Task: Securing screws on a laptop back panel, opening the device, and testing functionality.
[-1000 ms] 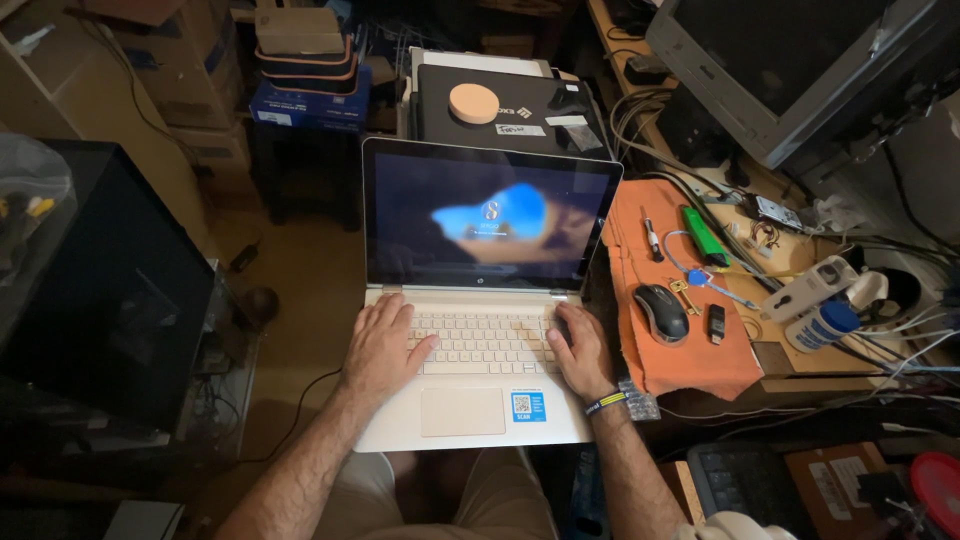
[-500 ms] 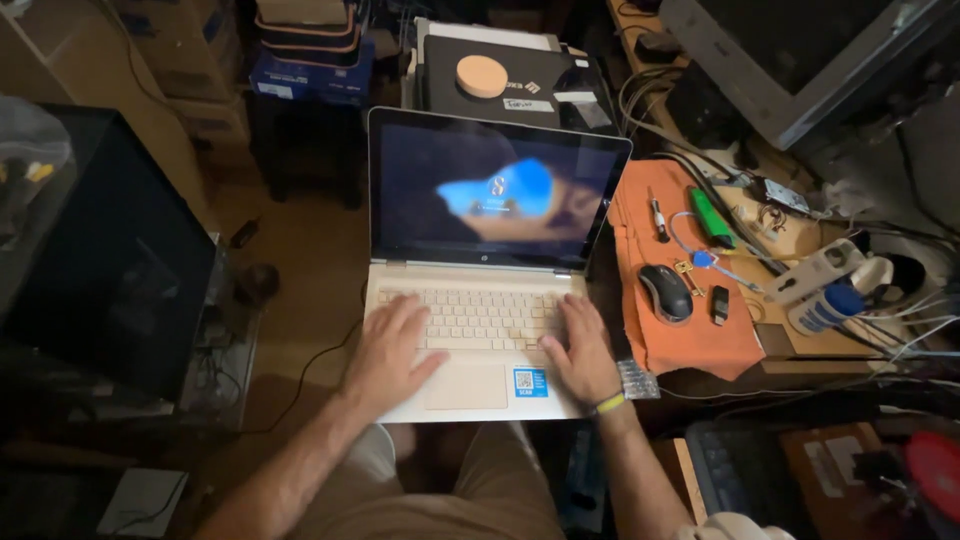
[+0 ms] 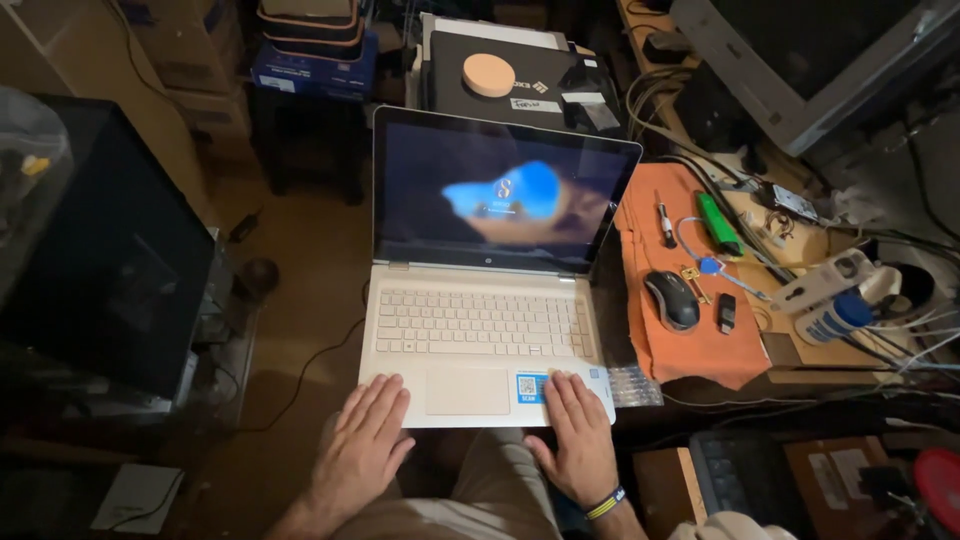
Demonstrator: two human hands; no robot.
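Obscured and cropped items
Laptop screen point(image 3: 505, 195) is showing blurred; monitor point(image 3: 800, 50) and red object point(image 3: 940, 500) are running off frame edges.

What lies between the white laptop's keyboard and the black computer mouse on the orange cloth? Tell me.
In the head view, between the white laptop keyboard and the black mouse lie only a dark gap and the orange cloth's left edge, nothing else.

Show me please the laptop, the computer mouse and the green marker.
laptop point(image 3: 480, 320), head view, on its keyboard.
computer mouse point(image 3: 672, 300), head view, on its back.
green marker point(image 3: 718, 224), head view, on its barrel.
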